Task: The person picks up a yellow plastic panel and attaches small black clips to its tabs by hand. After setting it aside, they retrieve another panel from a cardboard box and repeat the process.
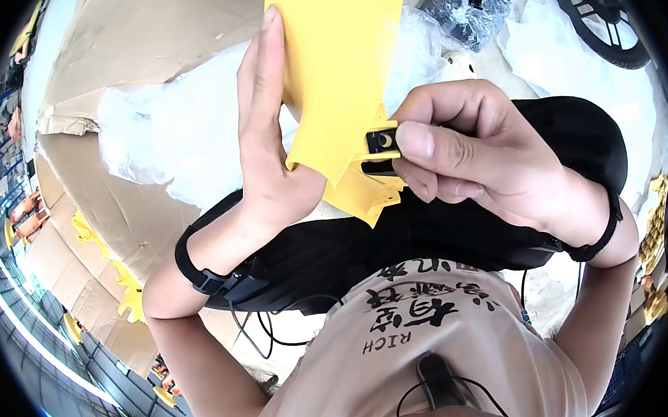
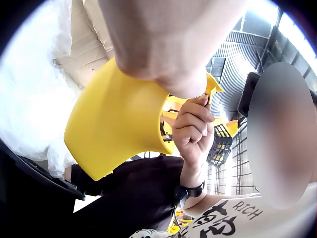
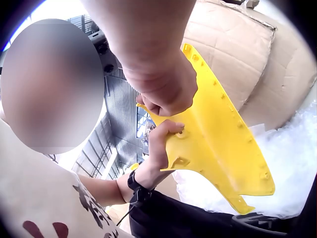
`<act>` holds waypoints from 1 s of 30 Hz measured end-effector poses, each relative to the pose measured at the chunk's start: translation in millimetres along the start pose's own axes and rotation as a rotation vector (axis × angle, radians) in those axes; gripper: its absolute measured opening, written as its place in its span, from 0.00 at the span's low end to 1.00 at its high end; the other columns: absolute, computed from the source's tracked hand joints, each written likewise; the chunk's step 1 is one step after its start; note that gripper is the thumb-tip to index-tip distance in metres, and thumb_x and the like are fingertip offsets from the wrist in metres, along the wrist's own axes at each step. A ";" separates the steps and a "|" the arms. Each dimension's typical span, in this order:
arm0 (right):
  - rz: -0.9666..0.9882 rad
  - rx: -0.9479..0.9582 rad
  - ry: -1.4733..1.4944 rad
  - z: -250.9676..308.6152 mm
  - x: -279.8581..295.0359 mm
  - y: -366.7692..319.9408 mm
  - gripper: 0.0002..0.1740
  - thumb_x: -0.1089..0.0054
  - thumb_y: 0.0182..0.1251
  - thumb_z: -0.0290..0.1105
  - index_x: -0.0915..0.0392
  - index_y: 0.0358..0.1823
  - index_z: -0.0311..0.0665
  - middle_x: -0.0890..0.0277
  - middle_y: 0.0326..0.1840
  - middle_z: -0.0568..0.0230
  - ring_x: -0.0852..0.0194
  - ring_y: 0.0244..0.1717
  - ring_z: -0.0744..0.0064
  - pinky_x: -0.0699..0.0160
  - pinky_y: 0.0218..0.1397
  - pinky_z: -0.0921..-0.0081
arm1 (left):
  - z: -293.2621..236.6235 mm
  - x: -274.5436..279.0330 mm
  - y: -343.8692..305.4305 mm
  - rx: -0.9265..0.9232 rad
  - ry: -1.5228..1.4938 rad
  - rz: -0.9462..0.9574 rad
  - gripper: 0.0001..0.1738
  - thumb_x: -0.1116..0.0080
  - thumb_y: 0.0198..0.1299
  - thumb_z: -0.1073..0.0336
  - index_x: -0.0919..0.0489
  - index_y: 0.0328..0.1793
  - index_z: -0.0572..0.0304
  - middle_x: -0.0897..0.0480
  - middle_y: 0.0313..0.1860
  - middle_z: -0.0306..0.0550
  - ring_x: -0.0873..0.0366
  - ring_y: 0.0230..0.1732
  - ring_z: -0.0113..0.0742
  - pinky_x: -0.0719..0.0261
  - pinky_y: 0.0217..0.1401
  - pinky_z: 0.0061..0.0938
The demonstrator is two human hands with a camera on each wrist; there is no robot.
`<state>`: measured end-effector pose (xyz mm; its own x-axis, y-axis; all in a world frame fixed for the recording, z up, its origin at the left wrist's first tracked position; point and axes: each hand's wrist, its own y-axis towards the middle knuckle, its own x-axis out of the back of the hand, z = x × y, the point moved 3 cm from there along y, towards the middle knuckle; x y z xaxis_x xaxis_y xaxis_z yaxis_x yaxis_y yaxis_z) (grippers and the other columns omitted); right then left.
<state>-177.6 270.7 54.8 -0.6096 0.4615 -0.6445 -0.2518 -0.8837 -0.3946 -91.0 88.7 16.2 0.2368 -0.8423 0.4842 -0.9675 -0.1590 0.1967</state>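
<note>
Cardboard (image 1: 154,33) and plastic wrap (image 1: 172,117) lie around one wheel (image 1: 593,42). One yellow panel (image 1: 341,65) is raised above the lap (image 1: 454,224); the left hand (image 1: 265,144) clamps it between thumb and fingers, and the right hand (image 1: 488,152) pinches one black clip (image 1: 381,141) at its edge.

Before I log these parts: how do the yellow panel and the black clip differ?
The yellow panel is much larger than the black clip. The panel is broad and curved, the clip compact and boxy. The left hand holds the panel; the right hand pinches the clip. Both are hand-held.
</note>
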 end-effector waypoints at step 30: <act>-0.116 0.060 -0.091 2.0 17.4 -0.4 0.19 0.51 0.76 0.27 0.27 0.63 0.26 0.23 0.44 0.63 0.45 0.26 0.87 0.45 0.28 0.90 | 9.1 10.2 -1.2 0.430 -0.441 0.030 0.48 0.50 0.50 0.72 0.47 0.83 0.60 0.40 0.80 0.51 0.34 0.74 0.40 0.35 0.75 0.32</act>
<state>-189.6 279.0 45.0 -0.6391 0.5539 -0.5336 -0.3673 -0.8294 -0.4209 -88.3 75.6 13.1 0.2386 -0.9688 0.0676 -0.9440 -0.2477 -0.2180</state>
